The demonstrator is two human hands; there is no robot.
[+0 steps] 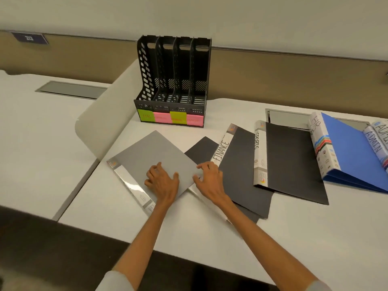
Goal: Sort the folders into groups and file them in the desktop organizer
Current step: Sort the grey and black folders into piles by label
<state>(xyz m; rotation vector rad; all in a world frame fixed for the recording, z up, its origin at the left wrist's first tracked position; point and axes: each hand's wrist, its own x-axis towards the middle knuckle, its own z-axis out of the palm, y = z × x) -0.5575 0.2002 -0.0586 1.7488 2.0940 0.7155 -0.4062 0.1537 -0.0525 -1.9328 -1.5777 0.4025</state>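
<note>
A grey folder [151,156] lies at an angle on the white desk in front of me. My left hand [162,182] rests flat on its lower part, fingers spread. My right hand [210,178] pinches the grey folder's right corner, above a black folder [202,152] beneath it. To the right lie a black folder marked FINANCE [241,164] and a black folder marked SPORTS [291,160]. Further right are a blue binder marked HR [348,152] and folders marked ADMIN [378,141]. The black desktop organizer [174,80] stands empty at the back, with green and pink sticky notes [170,118] on its front.
A curved beige divider panel [109,114] rises left of the organizer. A grey cable hatch [287,117] is set in the desk behind the folders, and another hatch [71,89] is in the neighbouring desk at left. The desk's front edge [189,255] runs below my forearms.
</note>
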